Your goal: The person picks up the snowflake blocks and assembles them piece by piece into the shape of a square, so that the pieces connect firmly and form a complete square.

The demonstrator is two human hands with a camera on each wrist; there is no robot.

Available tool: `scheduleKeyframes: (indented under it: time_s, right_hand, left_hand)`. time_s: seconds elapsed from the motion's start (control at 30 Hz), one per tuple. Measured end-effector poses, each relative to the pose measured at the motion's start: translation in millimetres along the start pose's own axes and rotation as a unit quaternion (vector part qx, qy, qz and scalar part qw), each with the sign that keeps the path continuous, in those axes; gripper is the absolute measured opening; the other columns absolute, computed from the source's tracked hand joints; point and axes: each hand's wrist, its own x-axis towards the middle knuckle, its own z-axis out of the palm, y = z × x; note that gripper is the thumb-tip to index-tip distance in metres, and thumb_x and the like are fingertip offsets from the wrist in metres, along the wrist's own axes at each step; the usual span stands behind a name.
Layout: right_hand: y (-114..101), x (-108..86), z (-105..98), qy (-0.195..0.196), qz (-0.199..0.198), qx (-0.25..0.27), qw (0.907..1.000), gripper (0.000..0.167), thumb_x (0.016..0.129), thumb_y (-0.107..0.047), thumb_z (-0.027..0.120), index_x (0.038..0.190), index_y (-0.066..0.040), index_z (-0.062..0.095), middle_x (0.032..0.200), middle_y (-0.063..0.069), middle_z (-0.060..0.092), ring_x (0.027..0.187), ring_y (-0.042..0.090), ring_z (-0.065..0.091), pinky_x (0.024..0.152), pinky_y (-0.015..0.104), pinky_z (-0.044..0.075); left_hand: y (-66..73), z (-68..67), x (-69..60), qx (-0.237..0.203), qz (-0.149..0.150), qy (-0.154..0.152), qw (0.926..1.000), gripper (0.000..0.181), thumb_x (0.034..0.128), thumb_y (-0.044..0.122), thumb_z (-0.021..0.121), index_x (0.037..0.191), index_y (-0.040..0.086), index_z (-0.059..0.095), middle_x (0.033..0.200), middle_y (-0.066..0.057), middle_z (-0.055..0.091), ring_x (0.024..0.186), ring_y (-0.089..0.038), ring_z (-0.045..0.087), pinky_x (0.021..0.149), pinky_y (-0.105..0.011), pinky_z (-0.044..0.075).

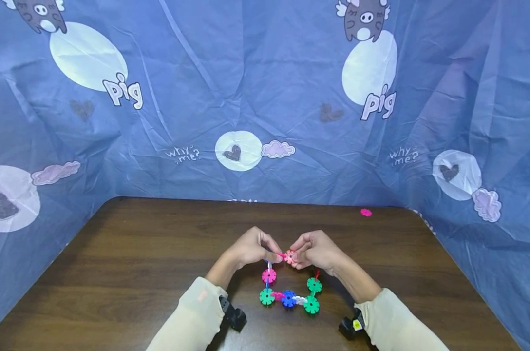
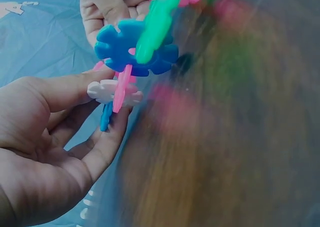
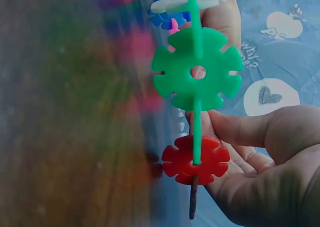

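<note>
A chain of notched plastic snowflake discs, slotted into one another, bends into a loop between my hands. In the head view it includes a green disc (image 1: pixel 267 296), a blue disc (image 1: pixel 289 299) and a pink disc (image 1: pixel 269 276). My left hand (image 1: pixel 252 247) pinches the loop's far left part, by a small pink piece. Opposite it, my right hand (image 1: pixel 319 251) pinches a light pink disc (image 1: pixel 290 257); the two held pieces meet or overlap. The right wrist view shows a red disc (image 3: pixel 175 159) hanging below a green disc (image 3: pixel 175 69). Fingers partly hide the far side.
A single pink disc (image 1: pixel 366 212) lies near the table's far right edge. The brown wooden table (image 1: pixel 129 273) is bordered by a blue printed cloth (image 1: pixel 291 180) at the back and sides. Black wrist cameras (image 1: pixel 233 314) are strapped at both sleeves.
</note>
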Motion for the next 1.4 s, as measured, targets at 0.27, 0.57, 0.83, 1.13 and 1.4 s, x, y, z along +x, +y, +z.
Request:
scheduleKeyframes:
  time_s: [0.27,0.57,0.83,1.13,1.4]
  right_hand:
    - [0.0,-1.8,5.6,0.006,0.008,-0.005,0.9999,0.019,0.084,0.024,0.056,0.101,0.019,0.061,0.079,0.017,0.067,0.067,0.021,0.07,0.066,0.037,0.063]
    - [-0.6,-1.7,8.7,0.025,0.028,0.017,0.9992,0.017,0.085,0.023,0.062,0.101,0.019,0.061,0.083,0.018,0.069,0.065,0.021,0.071,0.066,0.037,0.063]
    - [-1.3,-1.6,10.0,0.024,0.04,0.027,0.9985,0.016,0.086,0.021,0.063,0.102,0.018,0.06,0.083,0.018,0.069,0.066,0.022,0.072,0.067,0.037,0.063]
    - [0.8,0.1,9.9,0.007,0.069,0.081,0.9943,0.018,0.09,0.017,0.061,0.107,0.018,0.058,0.084,0.018,0.07,0.072,0.022,0.072,0.073,0.038,0.063]
    - [4.2,1.6,8.0,-0.004,0.08,0.084,0.9932,0.017,0.092,0.016,0.06,0.108,0.017,0.057,0.087,0.02,0.07,0.074,0.023,0.072,0.075,0.038,0.063]
  left_hand:
    - [-1.8,-0.1,-0.2,0.005,-0.006,-0.002,1.0,0.008,0.0764,0.0,0.086,0.081,0.001,0.08,0.084,-0.005,0.076,0.084,-0.013,0.067,0.08,-0.029,0.054]
    - [0.4,1.4,0.9,0.015,-0.021,0.016,0.9995,0.009,0.0742,0.0,0.088,0.079,0.002,0.08,0.078,-0.004,0.076,0.083,-0.012,0.065,0.08,-0.028,0.052]
    - [3.1,2.6,-1.4,0.012,-0.026,0.024,0.9993,0.01,0.0742,-0.001,0.088,0.078,0.001,0.079,0.076,-0.006,0.075,0.08,-0.012,0.064,0.076,-0.027,0.052]
    - [3.4,1.9,-2.5,-0.027,-0.026,0.022,0.9991,0.011,0.0738,-0.004,0.087,0.08,-0.005,0.078,0.077,-0.012,0.075,0.079,-0.012,0.063,0.07,-0.025,0.052]
    - [2.8,2.9,-2.6,-0.027,-0.036,0.007,0.999,0.011,0.0754,-0.004,0.086,0.082,-0.006,0.078,0.079,-0.013,0.076,0.078,-0.011,0.064,0.069,-0.024,0.053]
